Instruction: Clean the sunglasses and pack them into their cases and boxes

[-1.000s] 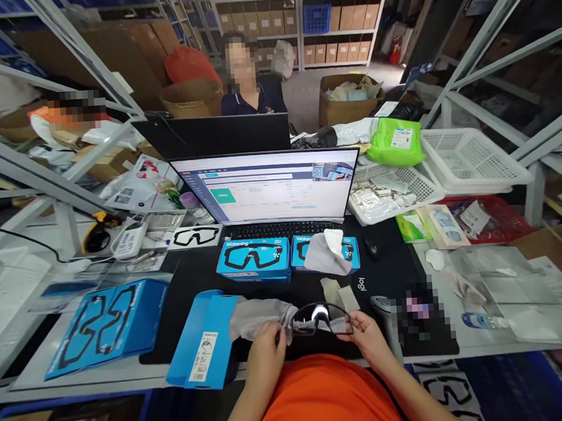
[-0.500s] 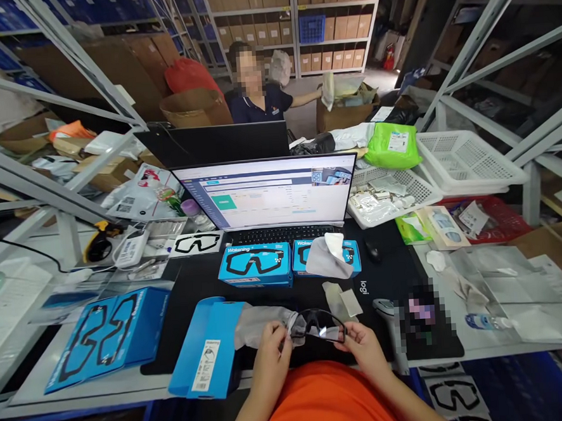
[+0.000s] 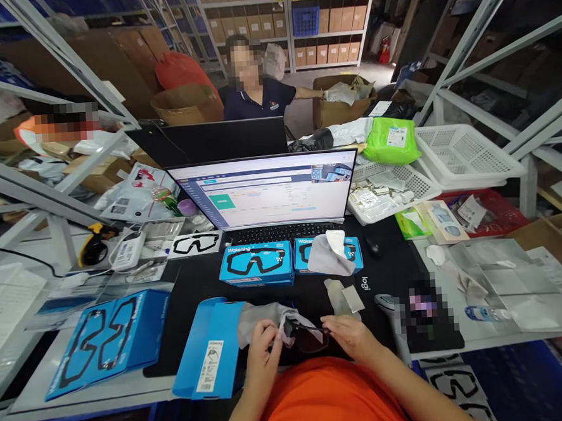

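Observation:
My left hand [image 3: 264,346] is closed, pinching the edge of a grey cloth pouch [image 3: 252,322]. My right hand [image 3: 350,336] grips the dark frame of a pair of sunglasses [image 3: 314,340] at its right end. The other end of the sunglasses is at the pouch's mouth, partly covered by grey cloth; how far inside it sits, I cannot tell. Left of the pouch lies an opened blue box [image 3: 212,338] with a white label, touching the cloth. Two blue eyewear boxes, a left one [image 3: 255,263] and a right one [image 3: 303,266], stand beyond my hands. Grey cloth [image 3: 331,255] is draped on the right one.
A monitor [image 3: 265,192] and keyboard [image 3: 282,231] stand behind the boxes. A large blue box [image 3: 110,341] is at left. At right are a scanner [image 3: 392,321], mouse [image 3: 373,247] and white baskets [image 3: 465,151]. A co-worker [image 3: 260,100] reaches toward a carton [image 3: 327,112] behind the monitors.
The sunglasses have turned and moved left, with one end now at the pouch's mouth. My right hand moved left with them. The co-worker's hand has lowered toward the carton.

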A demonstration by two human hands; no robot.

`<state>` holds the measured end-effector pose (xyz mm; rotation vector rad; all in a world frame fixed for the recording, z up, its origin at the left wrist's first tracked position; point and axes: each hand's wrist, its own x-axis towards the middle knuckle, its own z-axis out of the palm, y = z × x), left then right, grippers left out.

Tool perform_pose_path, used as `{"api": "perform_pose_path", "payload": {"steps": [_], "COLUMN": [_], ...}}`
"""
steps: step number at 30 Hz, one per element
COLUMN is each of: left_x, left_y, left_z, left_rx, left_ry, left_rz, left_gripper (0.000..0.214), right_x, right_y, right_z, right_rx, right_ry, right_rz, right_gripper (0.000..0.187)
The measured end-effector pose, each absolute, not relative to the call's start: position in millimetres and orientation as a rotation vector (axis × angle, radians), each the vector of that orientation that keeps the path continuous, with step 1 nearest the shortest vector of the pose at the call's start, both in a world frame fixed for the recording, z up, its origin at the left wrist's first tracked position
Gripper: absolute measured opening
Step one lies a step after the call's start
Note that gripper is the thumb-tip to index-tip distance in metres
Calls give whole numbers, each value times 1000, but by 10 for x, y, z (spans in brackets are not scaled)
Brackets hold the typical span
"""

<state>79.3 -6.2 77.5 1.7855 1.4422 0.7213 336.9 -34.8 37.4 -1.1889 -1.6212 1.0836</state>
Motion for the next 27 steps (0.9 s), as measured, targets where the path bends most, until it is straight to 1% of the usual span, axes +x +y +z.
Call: {"api": "perform_pose_path", "payload": {"steps": [3,6,8,9,13,15,18,20,22,25,27], "left_x": [748,741,753,762,806,811,779,742,712,718,754], "left_y": [-50,-75,-119,-148,-252,-268,-241,-201,-156,-113,-115], "left_z": [768,782,810,827,896,915,927,938,958,986,984], "left_rx": [1779,1785,1790,1790,1810,1844,1908,1943,1960,1975,1989], "left_ry": [1452,1405,1404,1410,1422,1429,1419,1435,1474,1466,1419], "left_rz": [714,674,663,667,677,653,632,671,747,806,780], "left_gripper": [35,36,36,37,33,30,26,23,22,23,23], "right_x": [3321,3175,3039,2966,2718,2654,2645,2677,2713,2741,2740], "right_y": [-275,-217,-194,-191,-226,-261,-333,-389,-429,-393,-301], "right_z": [422,422,397,381,331,337,402,473,547,614,609], "right_rx": [-1092,-1165,-1252,-1288,-1380,-1405,-1427,-1402,-1298,-1217,-1338], "right_ry": [-1802,-1595,-1434,-1378,-1184,-1117,-1079,-1154,-1382,-1663,-1627], "right_rz": [1027,1180,1232,1244,1351,1393,1407,1339,1177,971,980], "right_gripper": [26,18,17,20,42,44,40,30,22,27,24]}}
